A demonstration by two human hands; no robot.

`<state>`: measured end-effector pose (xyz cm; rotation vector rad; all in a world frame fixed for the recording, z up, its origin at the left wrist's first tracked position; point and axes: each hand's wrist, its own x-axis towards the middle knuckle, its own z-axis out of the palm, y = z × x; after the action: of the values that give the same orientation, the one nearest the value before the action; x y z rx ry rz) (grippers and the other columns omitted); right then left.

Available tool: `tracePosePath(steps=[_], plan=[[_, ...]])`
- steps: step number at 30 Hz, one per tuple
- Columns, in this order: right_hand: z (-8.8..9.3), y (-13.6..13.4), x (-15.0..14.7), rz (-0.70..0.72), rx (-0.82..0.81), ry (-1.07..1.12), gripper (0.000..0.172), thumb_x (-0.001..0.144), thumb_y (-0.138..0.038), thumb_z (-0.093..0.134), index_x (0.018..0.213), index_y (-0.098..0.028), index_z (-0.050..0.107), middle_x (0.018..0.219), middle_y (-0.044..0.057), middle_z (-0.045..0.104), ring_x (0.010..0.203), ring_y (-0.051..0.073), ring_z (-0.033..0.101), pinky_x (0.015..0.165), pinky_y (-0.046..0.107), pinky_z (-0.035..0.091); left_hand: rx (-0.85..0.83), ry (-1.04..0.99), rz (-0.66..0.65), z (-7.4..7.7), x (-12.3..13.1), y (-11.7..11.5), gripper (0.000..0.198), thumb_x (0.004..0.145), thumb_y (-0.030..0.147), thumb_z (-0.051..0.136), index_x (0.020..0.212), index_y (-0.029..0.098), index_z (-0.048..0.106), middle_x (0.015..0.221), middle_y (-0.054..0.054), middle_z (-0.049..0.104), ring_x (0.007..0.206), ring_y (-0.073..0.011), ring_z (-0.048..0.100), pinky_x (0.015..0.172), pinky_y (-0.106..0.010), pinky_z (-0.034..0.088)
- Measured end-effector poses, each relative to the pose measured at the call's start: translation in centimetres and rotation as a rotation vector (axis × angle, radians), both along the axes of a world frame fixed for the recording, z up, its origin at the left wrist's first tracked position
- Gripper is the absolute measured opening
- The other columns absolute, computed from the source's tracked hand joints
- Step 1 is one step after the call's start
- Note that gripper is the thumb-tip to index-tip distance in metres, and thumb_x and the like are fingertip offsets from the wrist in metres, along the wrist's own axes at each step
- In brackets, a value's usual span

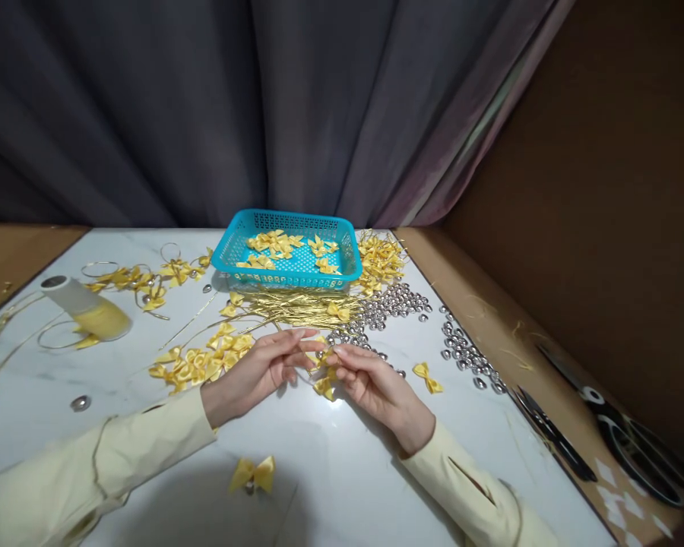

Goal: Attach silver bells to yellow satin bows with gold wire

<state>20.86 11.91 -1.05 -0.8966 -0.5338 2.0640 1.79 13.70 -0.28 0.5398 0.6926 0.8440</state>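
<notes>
Seeing bare room on white tabletop (353, 463) at lower center, diagonal table edge (596, 510) at right, blue basket (296, 220) at upper center. Mid-frame, got right hand (376, 384) pinching yellow bow (324, 388), left hand (277, 361) with fingers partly spread beside it; can't tell if gripping.

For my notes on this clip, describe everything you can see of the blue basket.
The blue basket is a shallow, rectangular tray with rounded corners, a smooth rim and perforated walls and base; it looks like plastic. It stands upright and open-topped toward the far side of the white table, below the curtain. Several yellow bows lie inside, leaving much of its base bare. Gold strands lie before its near side. Neither the left hand nor the right hand touches it.
</notes>
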Motion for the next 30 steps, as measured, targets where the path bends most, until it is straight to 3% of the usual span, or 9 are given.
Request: tracePosePath(steps=[3, 7, 9, 13, 16, 19, 24, 30], plan=[[-0.3, 0.2, 0.1, -0.009, 0.017, 0.004, 0.019, 0.062, -0.024, 0.081, 0.073, -0.019, 0.066, 0.073, 0.002, 0.065, 0.060, 0.010, 0.055, 0.055, 0.020, 0.045, -0.026, -0.065, -0.066, 0.0, 0.0, -0.1, 0.017, 0.087, 0.008, 0.054, 0.089, 0.007, 0.071, 0.083, -0.011, 0.074, 0.071, -0.0128, 0.071, 0.066, -0.014, 0.057], [-0.1, 0.7, 0.7, -0.038, 0.055, 0.011, 0.021, 0.060, -0.021, 0.083, 0.073, -0.020, 0.066, 0.068, -0.002, 0.060, 0.057, 0.008, 0.051, 0.058, 0.018, 0.046, -0.065, -0.100, -0.137, 0.3, 0.0, -0.2, 0.027, 0.083, -0.006, 0.051, 0.099, 0.005, 0.069, 0.104, -0.014, 0.071, 0.100, -0.0163, 0.066, 0.085, -0.016, 0.053], [0.1, 0.9, 1.0, -0.027, 0.071, 0.008, 0.022, 0.059, -0.021, 0.084, 0.073, -0.019, 0.067, 0.068, -0.002, 0.060, 0.058, 0.007, 0.052, 0.059, 0.018, 0.046, -0.057, -0.106, -0.160, 0.3, 0.0, -0.2, 0.026, 0.085, -0.004, 0.049, 0.101, 0.004, 0.068, 0.108, -0.016, 0.069, 0.104, -0.0173, 0.065, 0.089, -0.018, 0.052], [0.3, 1.1, 1.7, 0.064, 0.077, -0.024, 0.026, 0.056, -0.017, 0.084, 0.076, -0.015, 0.069, 0.069, 0.000, 0.063, 0.061, 0.006, 0.056, 0.060, 0.015, 0.047, -0.007, -0.092, -0.216, 0.2, -0.1, -0.2, 0.018, 0.090, 0.011, 0.052, 0.099, 0.006, 0.066, 0.088, -0.012, 0.073, 0.069, -0.0131, 0.071, 0.062, -0.017, 0.057], [0.3, 1.1, 2.0, 0.141, 0.086, -0.053, 0.028, 0.056, -0.017, 0.084, 0.080, -0.014, 0.070, 0.066, -0.001, 0.064, 0.057, 0.004, 0.056, 0.058, 0.014, 0.046, 0.063, -0.062, -0.248, 0.1, -0.1, -0.3, 0.012, 0.086, 0.018, 0.061, 0.092, 0.008, 0.064, 0.075, -0.007, 0.071, 0.044, -0.0064, 0.061, 0.041, -0.012, 0.046], [0.5, 1.0, 2.0, 0.225, 0.116, -0.085, 0.026, 0.059, -0.019, 0.083, 0.081, -0.012, 0.071, 0.063, 0.001, 0.066, 0.052, 0.005, 0.057, 0.055, 0.016, 0.046, 0.131, 0.030, -0.274, 0.0, 0.0, -0.5, 0.022, 0.082, 0.028, 0.066, 0.075, 0.011, 0.054, 0.069, -0.006, 0.069, 0.033, -0.0031, 0.050, 0.031, -0.012, 0.030], [1.3, 0.4, 1.8, 0.322, 0.201, -0.125, 0.022, 0.063, -0.020, 0.081, 0.079, -0.009, 0.071, 0.063, 0.005, 0.069, 0.053, 0.008, 0.061, 0.057, 0.020, 0.047, 0.277, 0.153, -0.371, -0.1, -0.2, -0.6, 0.034, 0.080, 0.044, 0.065, 0.074, 0.015, 0.048, 0.060, -0.003, 0.067, 0.031, -0.0021, 0.034, 0.033, -0.016, 0.013], [2.3, -0.1, 1.5, 0.440, 0.253, -0.152, 0.021, 0.061, -0.018, 0.080, 0.075, -0.009, 0.068, 0.061, 0.003, 0.069, 0.054, 0.011, 0.063, 0.057, 0.023, 0.049, 0.381, 0.203, -0.587, 0.5, -0.8, 0.1, 0.039, 0.072, 0.048, 0.071, 0.064, 0.011, 0.060, 0.046, 0.000, 0.059, 0.039, -0.0072, 0.044, 0.042, -0.019, 0.028]])
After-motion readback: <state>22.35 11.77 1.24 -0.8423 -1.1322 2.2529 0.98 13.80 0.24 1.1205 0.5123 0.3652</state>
